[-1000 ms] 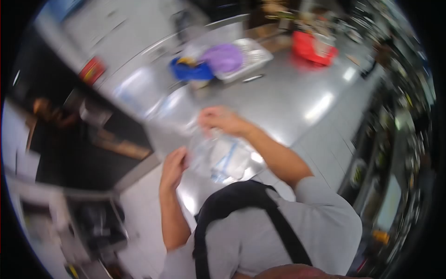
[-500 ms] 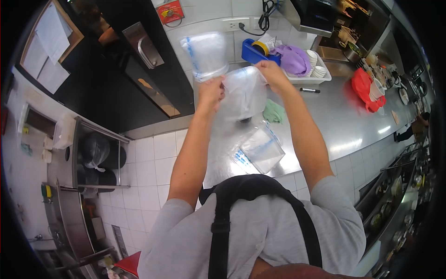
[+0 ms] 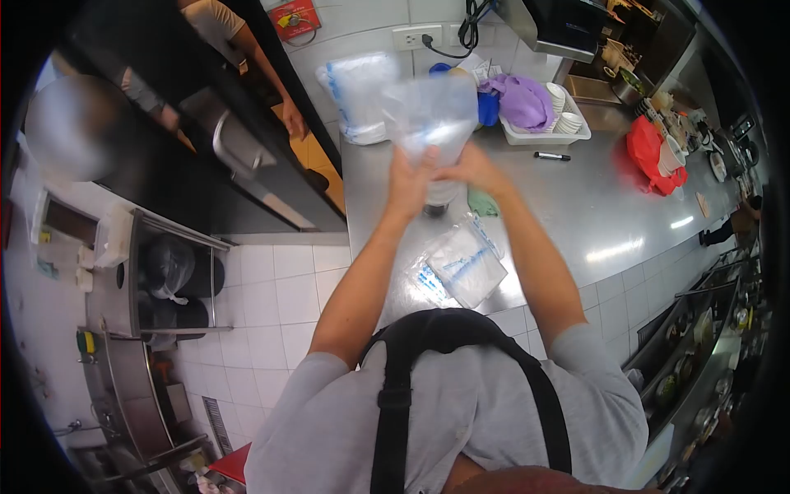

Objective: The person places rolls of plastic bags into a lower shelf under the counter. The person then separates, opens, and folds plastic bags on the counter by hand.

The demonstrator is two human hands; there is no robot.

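A clear plastic bag [image 3: 436, 111], blurred by motion, stands up from between my two hands above the steel counter. My left hand [image 3: 410, 183] is closed on its lower left side, thumb upward. At the lower right side, my right hand [image 3: 476, 169] grips the same bag, its fingers close to my left hand. Just below them is a dark round object [image 3: 436, 206], mostly hidden. A flat stack of clear bags with blue print [image 3: 469, 267] lies near the counter's front edge. Partly covered by my right wrist is a green cloth [image 3: 484, 204].
A stack of plastic bags [image 3: 358, 103] leans by the wall. Right of it stand a white tray [image 3: 547, 138] with a purple cloth [image 3: 527, 103] and cups, a marker [image 3: 551, 156] and a red bag [image 3: 646, 156]. At left, another person's arm [image 3: 267, 74] shows beside a black door [image 3: 197, 148].
My hands have come together and lower, and the bag now points upward instead of hanging between them. The black door has swung open, and another person has appeared at it.
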